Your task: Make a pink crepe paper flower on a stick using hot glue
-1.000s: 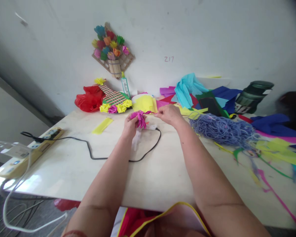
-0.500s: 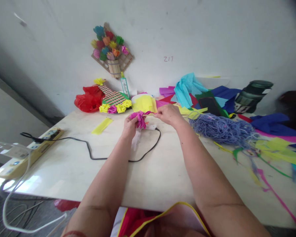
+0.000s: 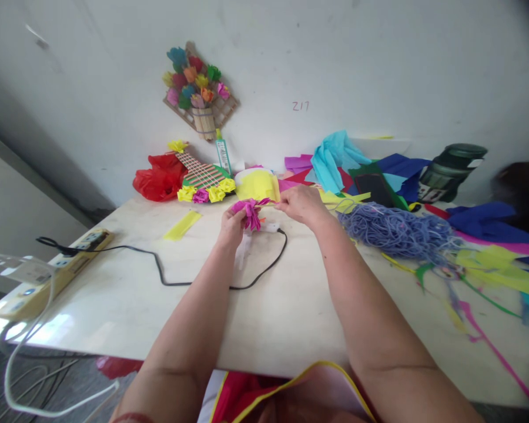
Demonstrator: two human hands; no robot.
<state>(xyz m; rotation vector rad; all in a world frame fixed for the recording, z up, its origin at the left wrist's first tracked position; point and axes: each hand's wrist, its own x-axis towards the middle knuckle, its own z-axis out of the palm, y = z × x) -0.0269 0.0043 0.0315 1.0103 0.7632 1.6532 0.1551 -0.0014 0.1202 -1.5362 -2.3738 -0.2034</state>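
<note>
The left hand point(image 3: 233, 226) holds the flower point(image 3: 252, 212), a gathered magenta piece, with its fingers pinching the near side. The right hand point(image 3: 303, 204) is level with it; its fingertips pinch the far end of a stem point(image 3: 268, 203) (too thin here to identify the material). The flower is located between the hands, over the rear half of the desk point(image 3: 286, 317). The black cord point(image 3: 174, 284) runs from the power strip point(image 3: 57, 273) to a white part below the flower. A yellow strip point(image 3: 182, 225) lies left of the left hand; blue twine point(image 3: 397, 232) is piled right of the right hand.
</note>
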